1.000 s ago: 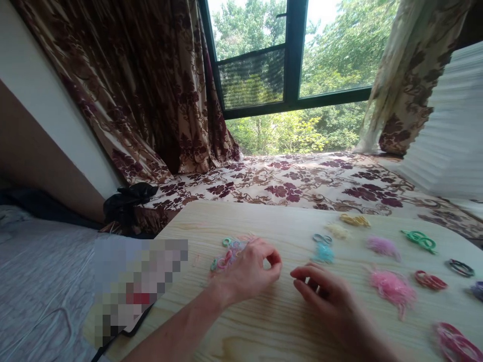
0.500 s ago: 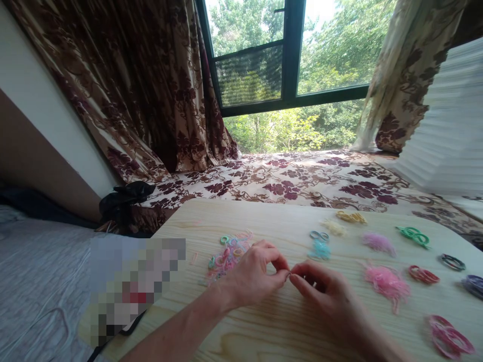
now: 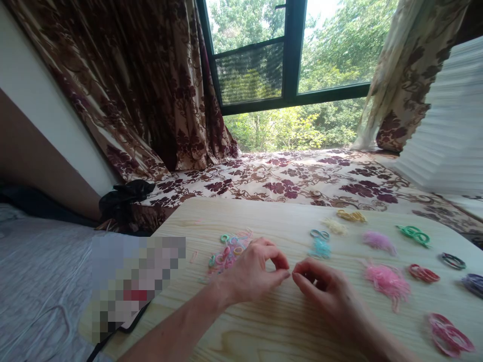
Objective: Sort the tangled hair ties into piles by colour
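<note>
We have a floral curtain (image 3: 188,90) hanging beside a window, and nearer us a pale wooden desk (image 3: 287,332). Over it our left hand (image 3: 256,267) and right hand (image 3: 328,284) face each other, fingertips just apart. Each grip is pinched nearly closed; we cannot tell whether either has hold of a small band. Next in size, a mixed pile of coloured bands (image 3: 226,257) lies on the desk, partly behind the left hand. Beyond the right hand we see a pink pile (image 3: 387,280), then looped green bands (image 3: 415,235), a light-blue pile (image 3: 320,248), and, touching or just behind it, blue-grey rings (image 3: 320,235).
</note>
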